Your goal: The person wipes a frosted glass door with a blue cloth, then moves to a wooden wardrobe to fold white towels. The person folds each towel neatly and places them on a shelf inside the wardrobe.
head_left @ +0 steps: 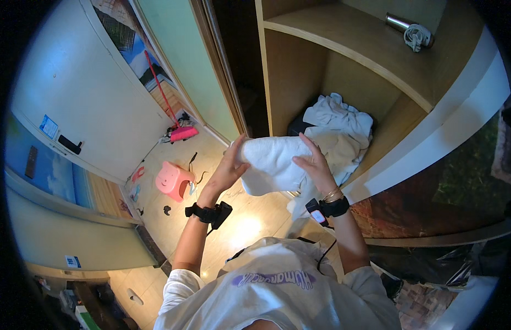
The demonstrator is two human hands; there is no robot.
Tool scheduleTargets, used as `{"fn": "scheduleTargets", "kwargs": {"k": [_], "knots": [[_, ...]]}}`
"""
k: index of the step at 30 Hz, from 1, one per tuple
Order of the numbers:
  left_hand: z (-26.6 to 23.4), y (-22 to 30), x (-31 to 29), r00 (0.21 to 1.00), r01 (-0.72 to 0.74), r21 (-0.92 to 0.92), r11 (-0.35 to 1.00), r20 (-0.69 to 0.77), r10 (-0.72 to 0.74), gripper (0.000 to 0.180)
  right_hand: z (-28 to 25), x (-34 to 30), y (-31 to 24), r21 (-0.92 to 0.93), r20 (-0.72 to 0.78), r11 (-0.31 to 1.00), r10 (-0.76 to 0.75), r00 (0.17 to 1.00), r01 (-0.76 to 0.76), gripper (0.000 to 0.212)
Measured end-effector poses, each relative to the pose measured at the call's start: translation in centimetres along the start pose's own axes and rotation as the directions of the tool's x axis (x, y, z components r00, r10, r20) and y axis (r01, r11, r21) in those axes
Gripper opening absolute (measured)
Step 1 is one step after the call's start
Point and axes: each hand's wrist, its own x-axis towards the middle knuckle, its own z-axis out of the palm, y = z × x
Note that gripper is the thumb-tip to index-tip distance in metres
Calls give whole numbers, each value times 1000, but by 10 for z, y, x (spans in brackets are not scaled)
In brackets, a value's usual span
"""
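A folded white towel (273, 165) is held up in front of me between both hands. My left hand (229, 166) grips its left end, thumb on the near face and fingers partly behind. At the right end my right hand (317, 168) does the same, thumb pressed on the cloth. Behind the towel, a crumpled heap of white and cream towels (343, 129) spills from the lower compartment of a wooden cabinet (291, 77). Part of the heap is hidden by the towel and my right hand.
A hair dryer (412, 33) with its cord coiled lies on the upper shelf. On the floor to the left stand a pink stool (174, 180) and a red-handled broom (184, 132). Beyond them is a white door (85, 71). A white curved panel (431, 146) edges the cabinet's right side.
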Motion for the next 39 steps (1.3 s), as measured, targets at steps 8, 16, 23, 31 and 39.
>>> {"fn": "scheduleTargets", "kwargs": {"k": [8, 16, 23, 31, 39], "knots": [[-7, 6, 14, 997, -48, 334, 941, -43, 66, 48, 6, -2, 7, -818, -55, 570, -211, 976, 77, 59], [-14, 1, 8, 997, 47, 196, 980, -69, -34, 40, -15, 2, 10, -682, -148, 722, -288, 946, 113, 29], [3, -5, 6, 944, 237, -555, 797, -62, -324, 55, -7, 0, -3, 171, -131, 982, 99, 986, -76, 29], [21, -34, -13, 943, 255, -860, 442, 122, -308, 68, 9, 0, -40, 326, -95, 942, 121, 988, -83, 34], [54, -40, -33, 889, 458, -766, 451, 382, -254, 93, 1, 16, -45, 683, -76, 709, 309, 948, -176, 40]]}}
